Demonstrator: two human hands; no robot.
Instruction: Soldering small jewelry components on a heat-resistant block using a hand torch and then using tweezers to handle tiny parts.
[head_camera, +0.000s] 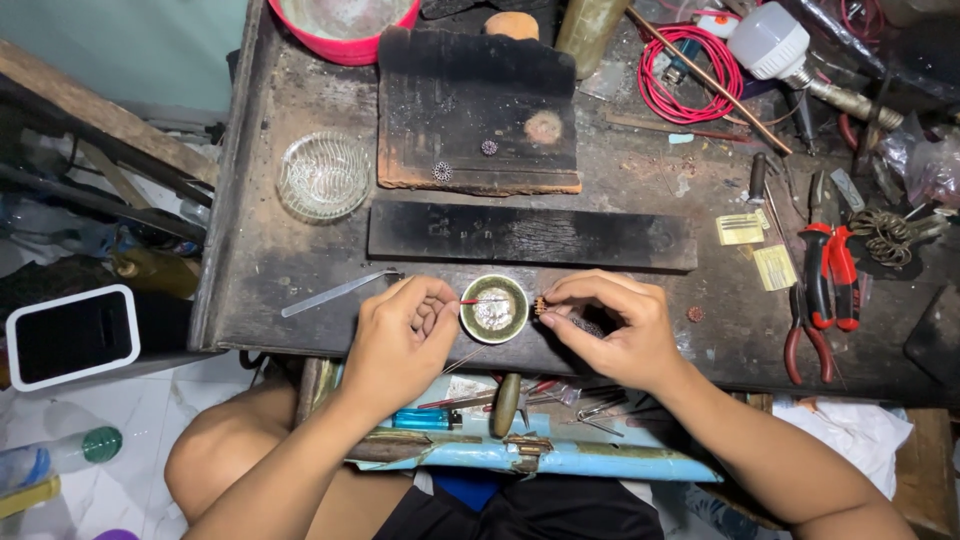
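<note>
On the desk (300, 290) a small bowl (494, 309) sits between the left hand (400, 335) and right hand (612, 325). Behind it lies a long slab (530, 236) — behind that, a brick (478, 115). A glass dish (323, 175) stands left of the brick; pliers (826, 285) lie far right.

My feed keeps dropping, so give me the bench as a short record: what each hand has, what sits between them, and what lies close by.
left hand: pinches a thin red-tipped stick, tip over the bowl
right hand: pinches a small toothed metal piece beside the bowl
small round bowl: between the hands, whitish paste inside
behind: dark wooden strip, glass dish
right: red-handled pliers
left: flat metal file
</note>
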